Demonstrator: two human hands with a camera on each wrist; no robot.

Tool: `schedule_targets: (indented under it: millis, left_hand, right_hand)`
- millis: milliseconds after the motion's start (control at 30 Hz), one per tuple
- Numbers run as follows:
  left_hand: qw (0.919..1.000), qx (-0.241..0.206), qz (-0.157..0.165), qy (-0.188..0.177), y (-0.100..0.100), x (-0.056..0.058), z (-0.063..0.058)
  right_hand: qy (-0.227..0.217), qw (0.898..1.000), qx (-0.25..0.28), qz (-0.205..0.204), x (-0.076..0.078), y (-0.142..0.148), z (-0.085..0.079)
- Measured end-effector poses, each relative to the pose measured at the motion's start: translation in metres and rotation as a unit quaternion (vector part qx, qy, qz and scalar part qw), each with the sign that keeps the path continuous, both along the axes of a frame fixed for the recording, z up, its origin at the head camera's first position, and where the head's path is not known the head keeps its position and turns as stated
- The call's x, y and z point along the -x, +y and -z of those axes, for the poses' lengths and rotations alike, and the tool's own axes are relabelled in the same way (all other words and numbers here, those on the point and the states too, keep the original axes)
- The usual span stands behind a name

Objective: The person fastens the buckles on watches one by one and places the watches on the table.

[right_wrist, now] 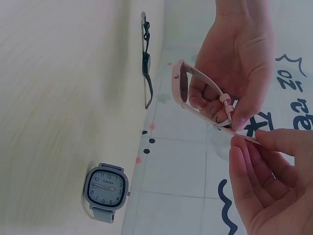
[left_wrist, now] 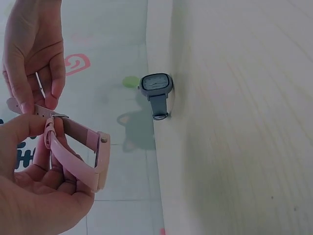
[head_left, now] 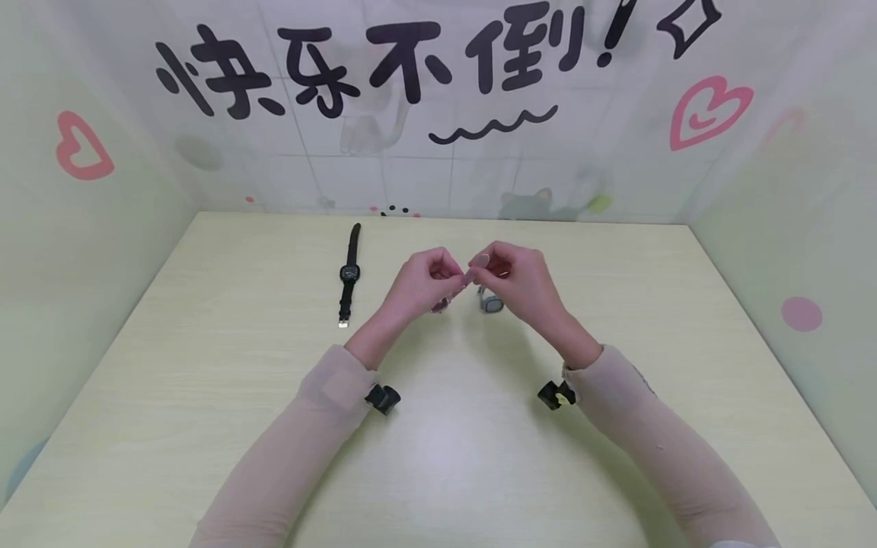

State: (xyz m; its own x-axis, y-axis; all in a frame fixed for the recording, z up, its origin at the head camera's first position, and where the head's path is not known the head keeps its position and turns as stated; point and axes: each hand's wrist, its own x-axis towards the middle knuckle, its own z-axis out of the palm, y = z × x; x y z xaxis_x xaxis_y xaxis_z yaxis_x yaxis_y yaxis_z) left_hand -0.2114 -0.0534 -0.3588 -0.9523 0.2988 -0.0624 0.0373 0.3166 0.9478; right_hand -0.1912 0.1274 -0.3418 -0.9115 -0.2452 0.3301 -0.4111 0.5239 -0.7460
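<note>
A pink wristwatch (left_wrist: pixel 101 164) is held up between the two hands, its strap closed in a loop. My left hand (head_left: pixel 421 285) pinches the strap beside the metal buckle (left_wrist: pixel 59 116), with fingers curled near the band. Between thumb and fingertips, my right hand (head_left: pixel 522 280) grips the strap's free end (right_wrist: pixel 251 139), which passes through the buckle. In the head view the hands hide most of this watch. Just under the right hand, a grey-blue watch (head_left: pixel 491 304) stands on the table, its dial showing in both wrist views.
A black watch (head_left: pixel 350 272) lies stretched out on the pale wooden table (head_left: pixel 438 464), left of the hands. Behind the table hangs a printed white backdrop (head_left: pixel 411 179), and light panels flank both sides. Small black devices (head_left: pixel 384 398) sit at the sleeve cuffs.
</note>
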Motion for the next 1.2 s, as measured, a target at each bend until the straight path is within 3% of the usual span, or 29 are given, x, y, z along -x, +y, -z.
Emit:
schedule_targets:
  millis: [533,767,1033,1200]
  left_hand:
    - [0.9994,0.016,-0.002,0.030,-0.002,-0.002,-0.003]
    - [0.9995,-0.004,0.002,0.033,-0.002,-0.002,-0.004]
    - [0.9986,0.008,0.003,0.052,-0.001,-0.002,-0.005]
    - [0.9981,-0.044,0.035,0.026,-0.003,-0.001,-0.003]
  right_hand:
    - [0.024,0.998,-0.047,-0.024,-0.001,-0.001,-0.006]
    - [0.027,0.998,-0.054,-0.012,-0.003,-0.002,-0.006]
    - [0.041,0.996,-0.073,-0.007,-0.004,-0.002,-0.007]
    - [-0.006,0.999,-0.029,-0.036,-0.002,0.007,-0.012]
